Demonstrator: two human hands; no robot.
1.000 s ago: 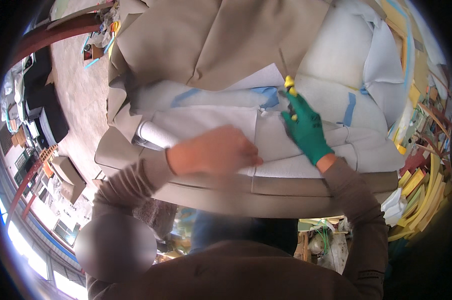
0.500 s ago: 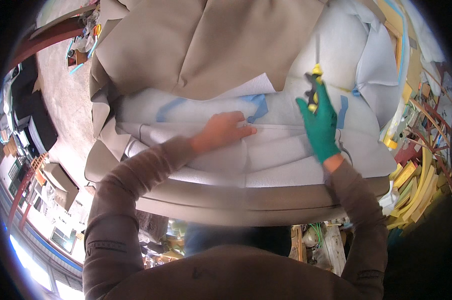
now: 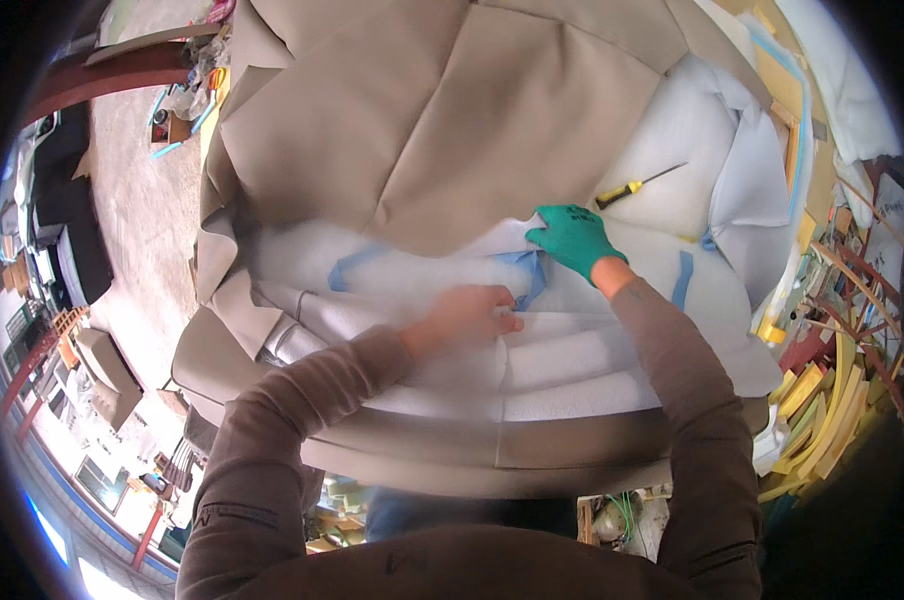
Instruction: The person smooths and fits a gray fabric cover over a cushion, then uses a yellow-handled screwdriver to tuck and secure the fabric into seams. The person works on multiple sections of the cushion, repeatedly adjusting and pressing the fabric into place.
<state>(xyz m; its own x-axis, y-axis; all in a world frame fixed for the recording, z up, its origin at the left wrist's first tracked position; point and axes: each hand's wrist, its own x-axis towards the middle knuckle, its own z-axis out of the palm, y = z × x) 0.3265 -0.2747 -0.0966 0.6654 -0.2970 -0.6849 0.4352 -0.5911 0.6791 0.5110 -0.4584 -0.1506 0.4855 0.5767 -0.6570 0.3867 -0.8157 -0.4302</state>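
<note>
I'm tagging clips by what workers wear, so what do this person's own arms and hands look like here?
Both forearms are covered by long, brownish-grey knit sleeves that reach the wrists. The right hand wears a snug teal-green work glove with small dark markings on its back. The left hand is bare, with no glove; it is slightly blurred. No watch or jewellery shows.

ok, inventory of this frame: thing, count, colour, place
fabric cover: 1, beige, draped over the upper half of the piece
padding: 1 mass, white, ridged, exposed below the cover
tape strips: several, blue, on the padding
screwdriver: 1, yellow handle, lying on the padding upper right
foam offcuts: a pile, yellow, right edge
left hand: 1, bare, blurred, on the padding at centre
right hand: 1, green glove, at the cover's lower edge
</note>
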